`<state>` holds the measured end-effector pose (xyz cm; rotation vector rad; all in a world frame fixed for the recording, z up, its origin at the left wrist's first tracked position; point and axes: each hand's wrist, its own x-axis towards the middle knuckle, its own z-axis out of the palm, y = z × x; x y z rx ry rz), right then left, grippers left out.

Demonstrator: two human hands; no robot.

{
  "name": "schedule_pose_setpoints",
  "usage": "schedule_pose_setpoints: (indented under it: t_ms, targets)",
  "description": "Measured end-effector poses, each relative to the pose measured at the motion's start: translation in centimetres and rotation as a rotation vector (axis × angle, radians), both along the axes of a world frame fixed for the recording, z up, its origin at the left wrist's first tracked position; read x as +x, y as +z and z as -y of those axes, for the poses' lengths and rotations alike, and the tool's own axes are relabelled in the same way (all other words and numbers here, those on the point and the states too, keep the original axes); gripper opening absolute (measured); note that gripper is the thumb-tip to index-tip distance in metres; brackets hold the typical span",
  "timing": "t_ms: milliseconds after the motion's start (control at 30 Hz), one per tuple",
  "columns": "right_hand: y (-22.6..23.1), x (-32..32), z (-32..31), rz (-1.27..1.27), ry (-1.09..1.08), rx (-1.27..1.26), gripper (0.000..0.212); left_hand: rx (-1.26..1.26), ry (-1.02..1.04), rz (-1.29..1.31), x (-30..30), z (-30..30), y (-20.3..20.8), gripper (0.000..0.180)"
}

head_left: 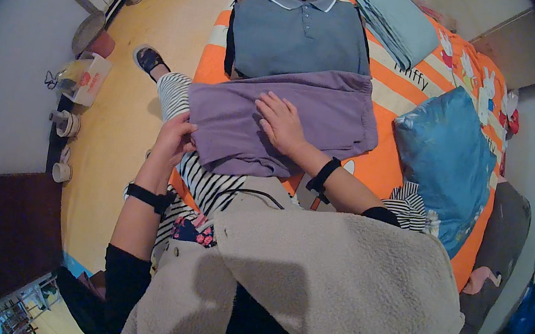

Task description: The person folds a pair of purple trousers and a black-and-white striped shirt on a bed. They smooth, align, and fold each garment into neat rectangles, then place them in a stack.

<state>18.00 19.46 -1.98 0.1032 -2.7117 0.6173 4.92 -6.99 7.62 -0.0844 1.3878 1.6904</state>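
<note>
purple garment (302, 114): lay spread on the orange bedspread (387, 95), near edge hanging over the person's lap, far edge overlapping the bottom of the grey polo shirt (300, 35).
head view, left hand (174, 140): sat at the garment's lower-left corner, fingers curled around the hem; pinching the cloth, grip narrow. Black band on that wrist.
head view, right hand (280, 122): lay flat on top of the garment, palm down, fingers spread and pointing toward the upper left. Pressing, not grasping; hand was open. Black wristband (323, 175) just behind it.
garment vs grip: bulk of the purple cloth extended to the right of and beyond both hands; left hand at its edge, right hand near its middle, the two hands well apart.
grey polo shirt: lay flat further up the bed, collar away from the person, touching the purple garment.
folded light-blue cloth (397, 22): sat to the right of the polo, apart from both hands.
blue pillow (450, 158): lay on the bed right of the garment, close to its right edge; contact unclear.
striped fabric (207, 186): black and white, lay under the garment's near edge across the lap.
beige fleece (332, 292): filled the lower part of the view, on the person's body.
floor side: white box (90, 79) and cups stood along the wall, well apart from the bed.
</note>
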Motion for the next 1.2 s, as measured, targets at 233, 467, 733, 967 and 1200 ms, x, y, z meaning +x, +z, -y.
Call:
schedule_pose_setpoints:
  t_ms: [233,467,733,967,1200]
  targets:
    - [-1.7,-0.5,-1.9,0.08,-0.008,-0.404,0.046,0.125,-0.062,-0.196,1.4,-6.7,6.4,0.058]
    - [-0.1,5.5,-7.0,0.125,-0.199,-2.077,0.046,0.593,-0.601,-0.457,9.2,-19.0,13.1,0.072]
    - [0.7,10.3,-7.5,0.15,-0.288,-2.387,0.046,-0.074,-0.333,-0.185,4.7,-12.4,3.4,0.06]
    - [2.3,13.5,-5.7,0.312,-0.392,-2.439,0.047,-0.093,-0.237,-0.012,5.4,-10.0,-2.7,0.058]
    - [4.1,17.0,-6.6,1.144,-0.252,-1.932,0.043,-0.081,-0.242,0.048,5.0,-8.6,-4.7,0.056]
